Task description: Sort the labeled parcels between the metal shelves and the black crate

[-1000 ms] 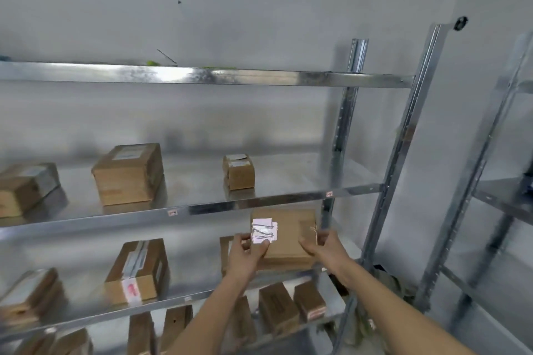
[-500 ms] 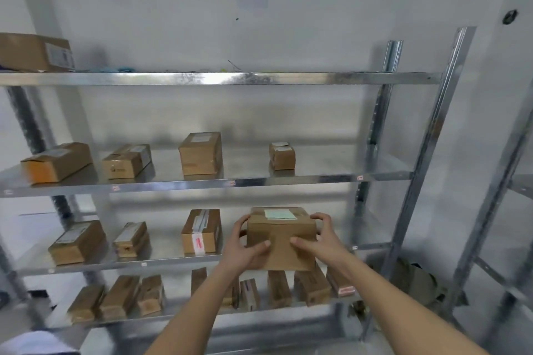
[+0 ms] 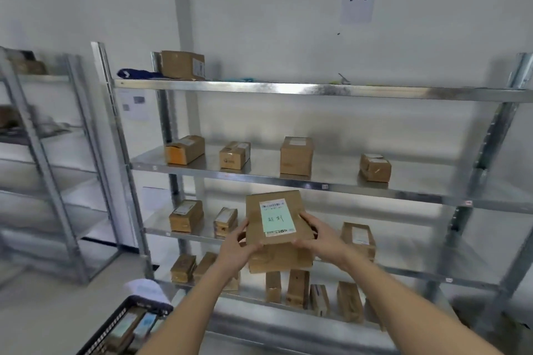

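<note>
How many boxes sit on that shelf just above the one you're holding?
4, all brown cardboard boxes in one row: far left, left of centre, a taller one at centre, and one at right. None looks hidden.

Two bare forearms enter from the 6 o'clock edge and taper toward 12 o'clock; no sleeve, cuff, glove, watch or ring covers any part that shows; the left hand [image 3: 234, 248] is bare to the fingertips, its nails short and unpainted; the right hand [image 3: 320, 239] is equally bare, its knuckles plain; both wrists are unadorned; the upper arms lie outside the view.
</note>
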